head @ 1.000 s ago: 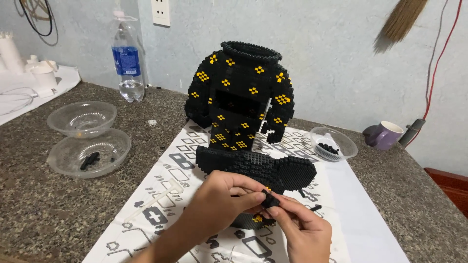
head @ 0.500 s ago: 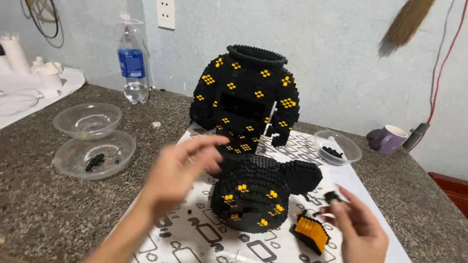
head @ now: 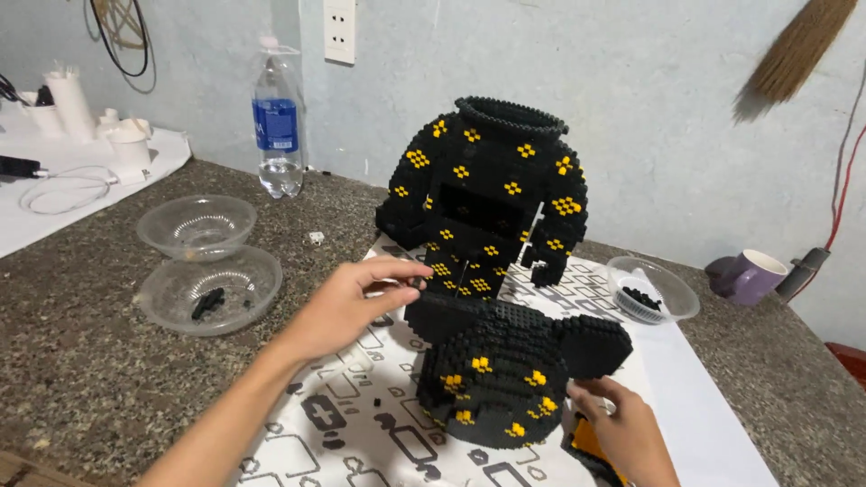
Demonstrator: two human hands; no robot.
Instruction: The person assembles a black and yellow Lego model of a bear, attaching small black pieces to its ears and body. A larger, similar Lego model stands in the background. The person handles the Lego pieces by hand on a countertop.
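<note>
Black brick-built rounded piece with yellow studs (head: 514, 379) is lying on the white printed instruction sheet (head: 361, 424) at the centre of the bench (head: 81, 379), just in front of the tall black brick-built torso with yellow squares (head: 487, 198) at twelve o'clock. A second ago both hands were pinched together low over the sheet on a small part; now they are apart and the rounded piece is showing its full studded side, so the work is moving from a small part to the big piece itself.

Left hand (head: 356, 302) is reaching in from nine o'clock, its fingers curled with thumb and forefinger touching the piece's upper left edge; whether this grip is pinching the edge or a tiny brick I cannot tell. Right hand (head: 622, 433) is sitting at five o'clock against the piece's lower right side, over an orange-and-black block (head: 586, 446); its fingers are bent, but what they are closing on is hidden.

Two clear plastic bowls (head: 207, 261) are waiting at nine o'clock, a third small clear bowl of black bricks (head: 649, 293) at two o'clock. The frame edge is cutting off the orange block and right wrist.
</note>
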